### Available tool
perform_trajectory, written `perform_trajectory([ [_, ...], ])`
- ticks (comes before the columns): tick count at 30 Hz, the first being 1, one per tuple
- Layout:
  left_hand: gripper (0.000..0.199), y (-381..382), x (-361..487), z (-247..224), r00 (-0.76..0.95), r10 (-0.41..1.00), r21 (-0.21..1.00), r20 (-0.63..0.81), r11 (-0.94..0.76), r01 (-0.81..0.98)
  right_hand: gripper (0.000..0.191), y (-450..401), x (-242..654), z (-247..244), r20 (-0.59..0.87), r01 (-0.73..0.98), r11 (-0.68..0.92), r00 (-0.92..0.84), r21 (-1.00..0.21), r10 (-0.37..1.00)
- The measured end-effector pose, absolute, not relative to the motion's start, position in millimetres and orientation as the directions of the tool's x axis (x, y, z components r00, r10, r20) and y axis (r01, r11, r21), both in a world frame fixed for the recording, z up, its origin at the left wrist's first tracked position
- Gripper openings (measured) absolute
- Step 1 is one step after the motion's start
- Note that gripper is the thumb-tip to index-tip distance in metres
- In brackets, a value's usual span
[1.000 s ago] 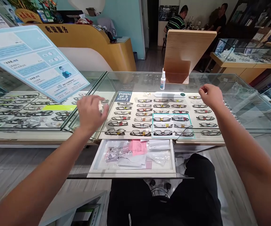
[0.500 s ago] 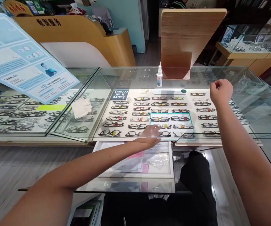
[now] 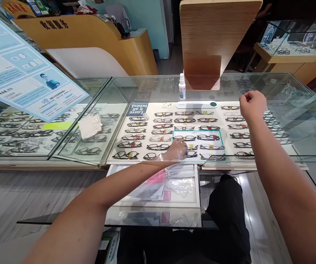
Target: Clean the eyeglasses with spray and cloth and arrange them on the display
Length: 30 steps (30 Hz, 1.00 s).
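My left hand (image 3: 177,149) is inside the glass display case, seen through its top pane. Its fingers are loosely bent and reach to a pair of dark-framed eyeglasses (image 3: 188,138) on a teal-bordered mat (image 3: 221,141); the fingertips are partly hidden, and no firm grip shows. More eyeglasses (image 3: 158,147) lie in rows around it on the white display board (image 3: 114,161). Over the right part of the glass top, my right hand (image 3: 253,106) is curled closed with nothing visible in it, nearest to a column of eyeglasses (image 3: 237,126).
A small white spray bottle (image 3: 182,87) stands on the glass beside a wooden-backed stand (image 3: 202,44). A white cloth (image 3: 89,126) lies to the left, near a tilted blue leaflet (image 3: 28,69). Below the case, an open drawer (image 3: 198,194) holds papers and plastic bags.
My left hand has moved slightly forward over the eyeglasses, its fingers now at a row farther back. My right hand stays curled. The view has shifted slightly.
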<state>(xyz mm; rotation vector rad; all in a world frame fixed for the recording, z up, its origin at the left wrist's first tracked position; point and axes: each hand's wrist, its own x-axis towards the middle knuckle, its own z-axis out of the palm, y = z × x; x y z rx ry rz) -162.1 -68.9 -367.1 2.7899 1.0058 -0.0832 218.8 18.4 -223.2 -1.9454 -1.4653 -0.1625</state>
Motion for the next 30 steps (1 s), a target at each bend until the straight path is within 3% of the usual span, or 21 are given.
perform_trajectory([
  [10, 0.020, -83, -147, -332, 0.687, 0.699, 0.161, -0.198, -0.668, 0.726, 0.019, 10, 212, -215, 0.398, 0.857, -0.220, 0.425, -0.466, 0.813],
  [16, 0.019, -130, -168, -297, 0.624, 0.739, 0.188, -0.253, -0.595, 0.781, 0.022, 11, 214, -214, 0.357, 0.826, -0.311, 0.500, -0.470, 0.789],
  [20, 0.015, -170, -191, -265, 0.616, 0.727, 0.379, -0.303, -0.501, 0.778, 0.019, 15, 220, -222, 0.303, 0.753, -0.425, 0.613, -0.502, 0.729],
  [24, 0.015, -202, -200, -224, 0.646, 0.672, 0.473, -0.363, -0.464, 0.749, 0.032, 17, 224, -232, 0.297, 0.742, -0.435, 0.626, -0.510, 0.721],
  [30, 0.015, -237, -192, -164, 0.735, 0.620, 0.614, -0.275, -0.475, 0.631, 0.040, 20, 226, -238, 0.251, 0.750, -0.470, 0.621, -0.465, 0.743],
])
